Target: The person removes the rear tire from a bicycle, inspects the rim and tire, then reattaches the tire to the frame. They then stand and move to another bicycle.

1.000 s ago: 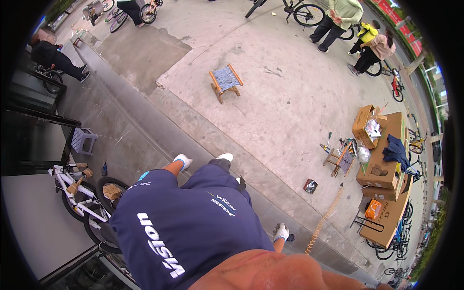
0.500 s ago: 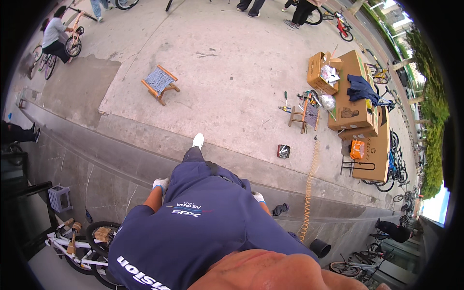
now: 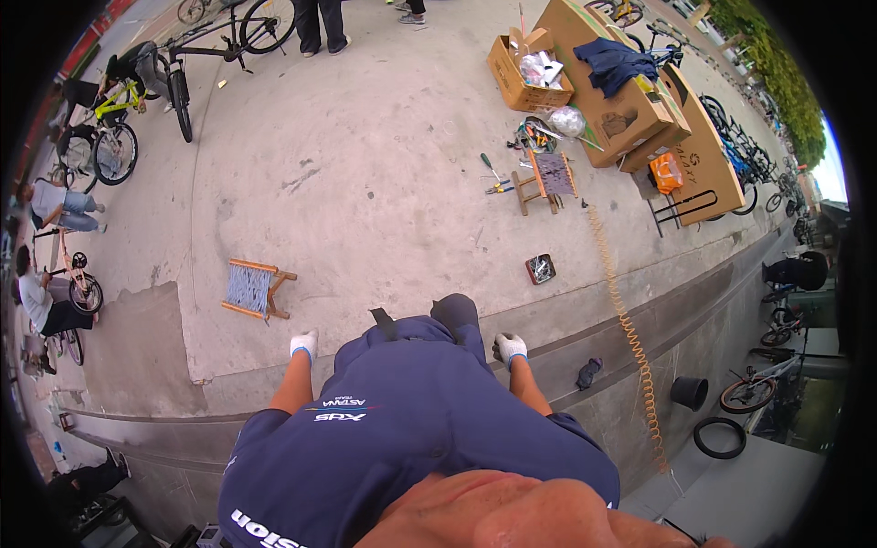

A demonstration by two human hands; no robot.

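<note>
My left hand (image 3: 304, 345), in a white knit glove, hangs beside my body, loosely open and holding nothing that I can see. It is nearest to a folding stool (image 3: 252, 288) with a wooden frame and a grey woven seat. On my other side my right hand (image 3: 510, 349), gloved the same way, hangs with its fingers loosely curved and nothing visible in them. Ahead and to the right of it lies a small dark tray of metal parts (image 3: 541, 268). Farther out, a second woven stool (image 3: 552, 175) stands by a screwdriver (image 3: 490, 164) and pliers (image 3: 500, 187).
An orange coiled hose (image 3: 626, 320) crosses the ground at right. Cardboard boxes (image 3: 630, 128), an open carton (image 3: 516, 89), a black bucket (image 3: 689, 393) and a tyre (image 3: 720, 438) are there too. A dark bicycle (image 3: 183, 96) and people with bikes occupy the far left. A step edge (image 3: 247, 384) runs across.
My body and view have turned and moved forward onto the paving, so the near stool now lies close on my left. Both gloved hands have come further into sight.
</note>
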